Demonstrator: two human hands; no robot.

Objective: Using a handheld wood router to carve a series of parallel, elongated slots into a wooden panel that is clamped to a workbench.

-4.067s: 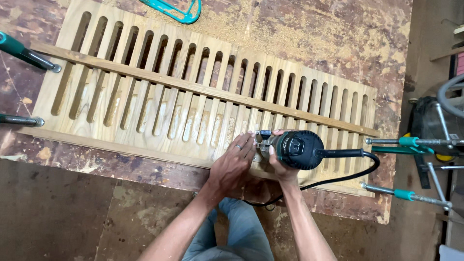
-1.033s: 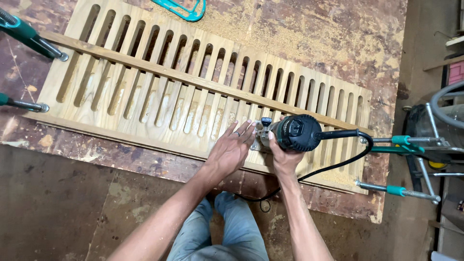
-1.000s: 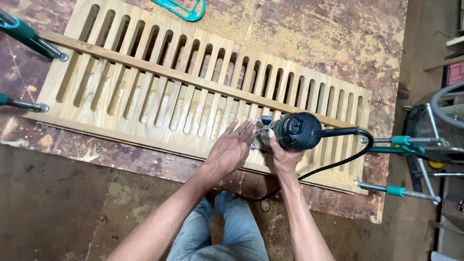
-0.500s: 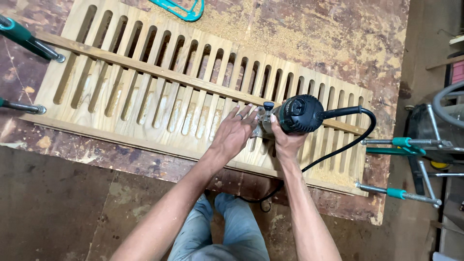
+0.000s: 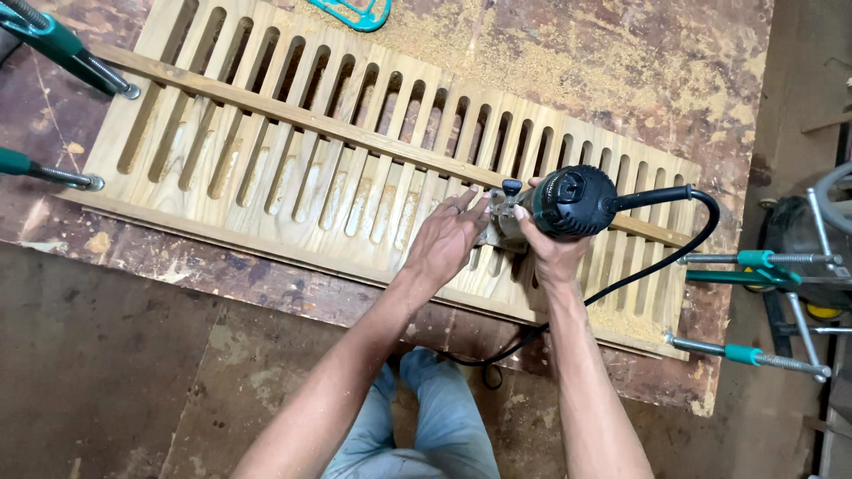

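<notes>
Trim router, dark green/black body, stands upright on the slotted wooden panel, toward the panel's right part, just by the thin wood strip that runs lengthwise across the slots. Right hand wrapped around the router body from below, fingers closed on it. Left hand w/ fingers curled against the router's base on its left side, palm resting on the panel; ring visible on one finger. Black power cord leaves the router's right side, loops out over the panel's right end, then drops back under the worktop edge near the person's legs.

Panel lies diagonally on the worktop, long side running upper left to lower right, w/ many parallel rounded slots; some slots near the router hold pale sawdust. More sawdust spread on the worktop above the panel. Green-handled clamps come in at the upper left, metal tips touching the strip and the panel's left end; more clamps on the right, by the panel's right end. Teal plastic handle partly in view at the top edge. Person's jeans show below the worktop edge, floor dark and stained.
</notes>
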